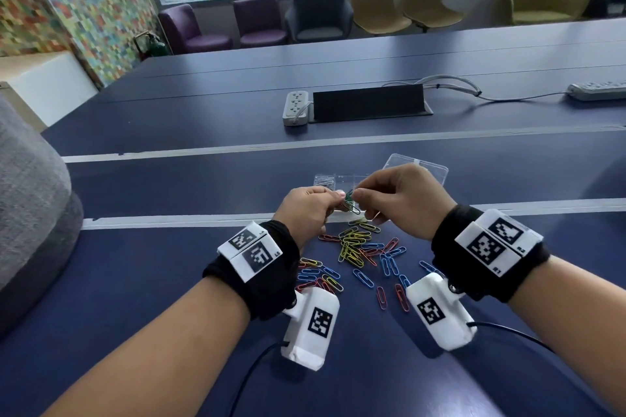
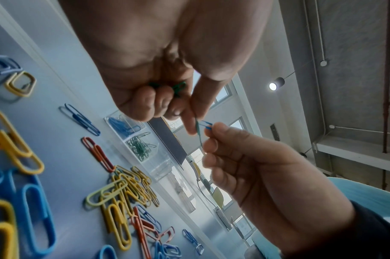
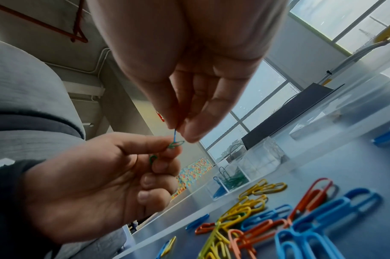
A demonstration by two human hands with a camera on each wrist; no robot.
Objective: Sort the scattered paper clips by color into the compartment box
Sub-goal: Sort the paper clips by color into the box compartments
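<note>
Both hands hover just in front of the clear compartment box [image 1: 326,179]. My left hand [image 1: 333,196] pinches a green paper clip [image 3: 176,144] between thumb and forefinger, with more green clips [image 2: 178,87] curled in its other fingers. My right hand [image 1: 356,194] pinches a blue paper clip [image 2: 206,123] that is hooked into the green one. In the left wrist view the box [image 2: 160,168] holds blue clips [image 2: 122,126] in one compartment and green clips [image 2: 141,147] in the one beside it. Scattered yellow clips [image 1: 352,249], blue clips [image 1: 389,264] and red clips [image 1: 401,298] lie on the table below my wrists.
The box's clear lid [image 1: 420,167] lies open behind my right hand. Farther back on the dark blue table [image 1: 169,267] are a power strip [image 1: 295,108], a black cable flap [image 1: 369,101] and a second power strip [image 1: 598,91]. A grey cushion [image 1: 30,213] stands at the left.
</note>
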